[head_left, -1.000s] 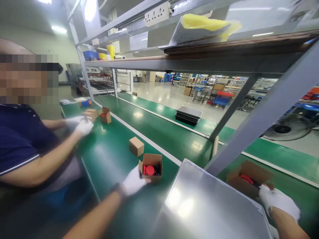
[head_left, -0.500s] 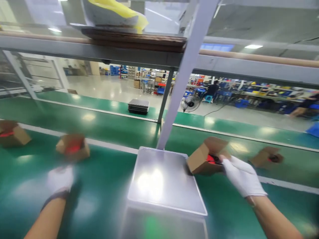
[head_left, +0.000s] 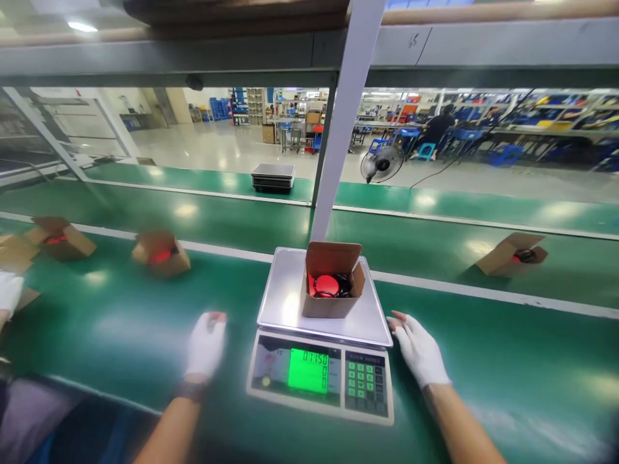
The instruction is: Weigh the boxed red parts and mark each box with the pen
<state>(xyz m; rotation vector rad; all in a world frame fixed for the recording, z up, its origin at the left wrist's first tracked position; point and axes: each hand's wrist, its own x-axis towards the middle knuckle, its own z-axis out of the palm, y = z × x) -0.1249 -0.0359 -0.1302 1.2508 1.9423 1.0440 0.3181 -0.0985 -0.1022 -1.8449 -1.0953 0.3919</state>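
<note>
An open cardboard box (head_left: 331, 287) with a red round part and black cable inside stands on the steel pan of a weighing scale (head_left: 290, 303). The scale's green display (head_left: 308, 370) is lit. My left hand (head_left: 206, 345), in a white glove with bare fingertips, rests on the green belt left of the scale, fingers curled loosely, holding nothing. My right hand (head_left: 420, 348), gloved the same way, lies flat and spread just right of the scale, empty.
Two more open boxes with red parts (head_left: 161, 253) (head_left: 58, 238) sit on the belt to the left, another (head_left: 512, 253) to the right. A grey post (head_left: 341, 129) rises behind the scale. A co-worker's gloved hand (head_left: 9, 291) shows at far left. A second scale (head_left: 273, 177) stands farther back.
My right hand carried the open box onto the scale pan and let go. Both hands now rest on the belt beside the scale. The view swung from left to straight over the scale.
</note>
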